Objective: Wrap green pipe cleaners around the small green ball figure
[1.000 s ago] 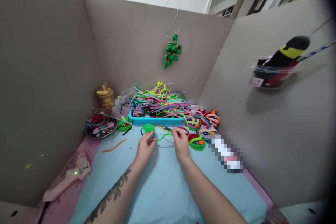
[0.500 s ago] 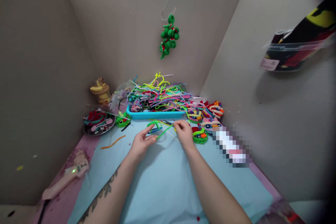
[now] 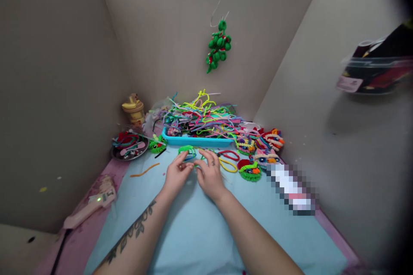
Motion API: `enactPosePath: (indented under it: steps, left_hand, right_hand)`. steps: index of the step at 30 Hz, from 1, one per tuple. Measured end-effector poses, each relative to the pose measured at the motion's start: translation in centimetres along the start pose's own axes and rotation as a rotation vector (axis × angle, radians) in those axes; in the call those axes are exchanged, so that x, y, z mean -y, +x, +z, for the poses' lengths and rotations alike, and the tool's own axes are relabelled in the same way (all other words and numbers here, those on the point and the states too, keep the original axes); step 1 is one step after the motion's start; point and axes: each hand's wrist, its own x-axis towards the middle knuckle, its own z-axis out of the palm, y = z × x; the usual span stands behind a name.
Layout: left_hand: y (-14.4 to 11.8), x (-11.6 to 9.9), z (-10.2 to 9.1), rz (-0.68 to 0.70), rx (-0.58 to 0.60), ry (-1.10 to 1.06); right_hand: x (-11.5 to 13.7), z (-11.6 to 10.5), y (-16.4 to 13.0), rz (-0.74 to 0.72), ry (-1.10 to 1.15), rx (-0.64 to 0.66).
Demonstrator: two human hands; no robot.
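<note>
Between my hands, over the light blue cloth [image 3: 190, 232], is a bent green pipe cleaner [image 3: 186, 149], with a bit of blue beneath it. My left hand [image 3: 177, 172] pinches it from the left, thumb and fingers closed. Close beside it, my right hand [image 3: 209, 175] has its fingers curled together at the green strand; the exact grip is partly hidden. Right of my right hand lie scissors with red and yellow handles [image 3: 228, 165]. A green fuzzy piece with an orange and red centre [image 3: 250, 170] rests farther right.
A blue tray [image 3: 200, 142] heaped with coloured pipe cleaners stands at the back. A metal dish [image 3: 129, 154] and a pink glue gun [image 3: 93, 208] with a green light are at left. An orange pipe cleaner [image 3: 145, 170] lies on the cloth. Several fuzzy pieces [image 3: 266, 157] sit at right.
My right hand has moved left, from pulling the green strand out to the right to close against my left hand. The scissor handles have come into view. The whole view has shifted slightly.
</note>
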Motion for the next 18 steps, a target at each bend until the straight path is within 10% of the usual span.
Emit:
enactPosePath:
  steps: [18]
  left_hand:
    - [0.1, 0.1, 0.0, -0.054, 0.025, -0.021]
  right_hand:
    - [-1.1, -0.2, 0.5, 0.027, 0.044, -0.021]
